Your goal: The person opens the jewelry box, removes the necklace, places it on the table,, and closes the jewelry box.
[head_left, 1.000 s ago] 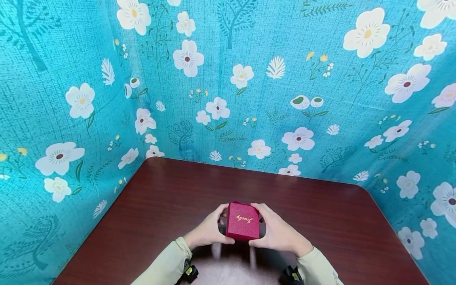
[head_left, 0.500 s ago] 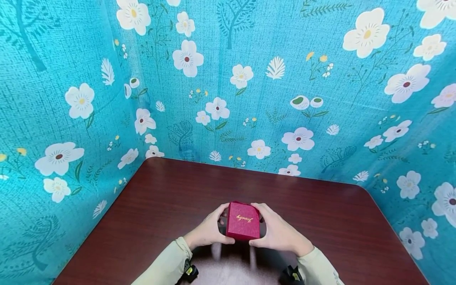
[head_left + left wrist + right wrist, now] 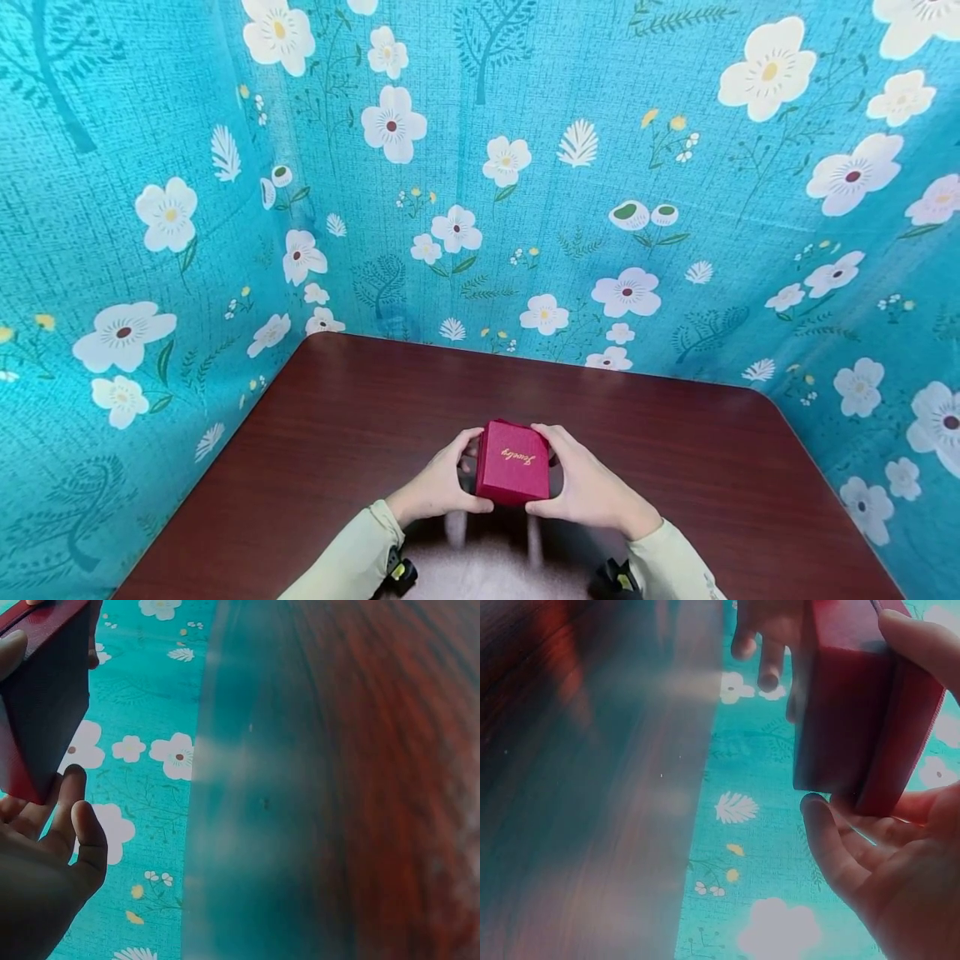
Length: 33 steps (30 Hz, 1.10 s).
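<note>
A square dark-red jewelry box (image 3: 515, 462) is held up between both hands in the head view, gold script "Jewelry" on its top reading upside down. My left hand (image 3: 442, 483) grips its left side, thumb at the near edge and fingers round the far side. On the opposite side my right hand (image 3: 588, 487) grips in the same way. From the left wrist, the dark underside of the box (image 3: 49, 697) shows, raised off the table. A seam between lid and base runs along the box (image 3: 847, 705) in the right wrist view, the lid still on.
Under the hands lies a glossy dark-brown wooden table (image 3: 360, 400) with rounded far corners. A turquoise flowered curtain (image 3: 487, 208) hangs behind it and along both sides. Black straps with small devices (image 3: 401, 571) sit at both wrists.
The top of the box has shifted slightly up and to the right and looks a little larger. Both hands keep their hold almost unmoved, and the head view has drifted very slightly.
</note>
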Motion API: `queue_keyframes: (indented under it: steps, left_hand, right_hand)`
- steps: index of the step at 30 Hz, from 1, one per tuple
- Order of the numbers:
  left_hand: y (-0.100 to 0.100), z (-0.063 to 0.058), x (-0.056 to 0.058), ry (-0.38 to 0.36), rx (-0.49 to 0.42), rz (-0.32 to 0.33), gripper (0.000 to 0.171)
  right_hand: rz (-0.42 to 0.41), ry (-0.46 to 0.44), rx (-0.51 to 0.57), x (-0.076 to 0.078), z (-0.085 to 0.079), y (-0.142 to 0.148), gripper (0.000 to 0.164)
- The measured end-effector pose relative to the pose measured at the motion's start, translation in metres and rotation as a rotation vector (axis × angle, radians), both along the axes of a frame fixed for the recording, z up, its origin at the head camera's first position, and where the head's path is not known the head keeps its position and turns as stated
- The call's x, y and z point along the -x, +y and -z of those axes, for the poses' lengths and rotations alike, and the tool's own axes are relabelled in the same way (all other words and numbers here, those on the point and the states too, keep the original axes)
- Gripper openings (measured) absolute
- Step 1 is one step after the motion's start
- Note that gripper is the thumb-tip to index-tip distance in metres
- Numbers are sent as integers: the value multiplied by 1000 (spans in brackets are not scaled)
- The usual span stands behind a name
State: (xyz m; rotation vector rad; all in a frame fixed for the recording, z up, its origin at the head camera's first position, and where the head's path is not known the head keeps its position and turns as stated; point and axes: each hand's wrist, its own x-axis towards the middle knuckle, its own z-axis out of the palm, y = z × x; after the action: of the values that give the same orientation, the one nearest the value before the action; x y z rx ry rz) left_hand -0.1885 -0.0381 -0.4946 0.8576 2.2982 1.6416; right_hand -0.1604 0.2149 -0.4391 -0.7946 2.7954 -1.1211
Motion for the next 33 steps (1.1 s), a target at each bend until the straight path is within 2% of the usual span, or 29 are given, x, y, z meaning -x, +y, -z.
queue_keyframes:
  steps: [14, 21, 33]
  left_hand:
    - [-4, -1, 1, 14, -10, -36, 90]
    - [-6, 2, 2, 41, 6, -51, 88]
    - [-9, 2, 3, 21, 6, -62, 89]
  right_hand:
    - [60, 7, -33, -1, -2, 9, 100]
    - [65, 4, -26, -1, 0, 16, 101]
    - [64, -16, -18, -3, -1, 28, 102]
